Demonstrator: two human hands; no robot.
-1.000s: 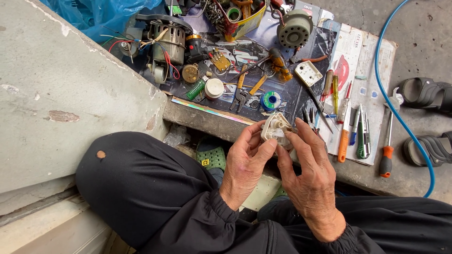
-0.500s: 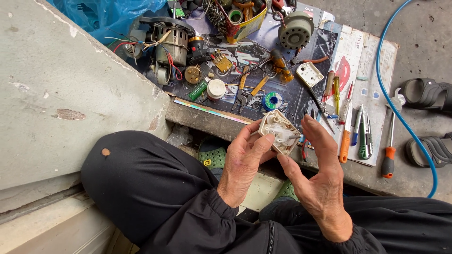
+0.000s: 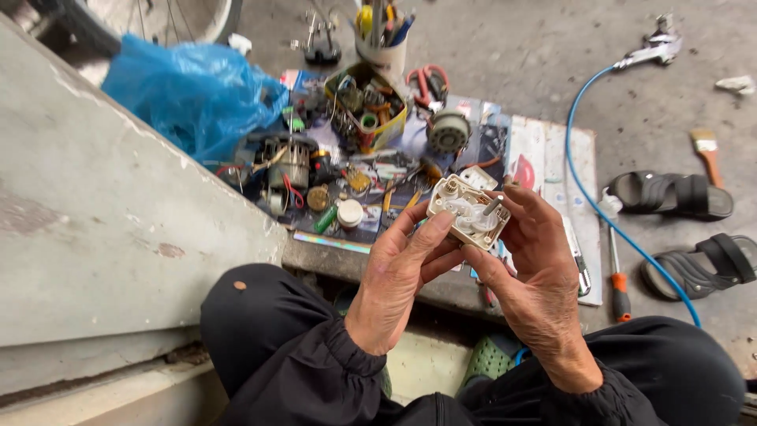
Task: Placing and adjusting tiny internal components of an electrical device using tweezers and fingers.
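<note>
Left hand (image 3: 398, 276): fingers gripped the switch box's (image 3: 468, 211) left edge, above the cluttered mat (image 3: 544, 158).
Right hand (image 3: 536, 268): fingers pinched its right side.
Risk: the open box sat tilted; loose inner parts could probably drop among the tools.

A crumpled blue plastic bag (image 3: 193, 91) lies beside scattered motor parts; black rubber sandals (image 3: 670, 193) sit near a blue hose (image 3: 587, 189), possibly an air line.
</note>
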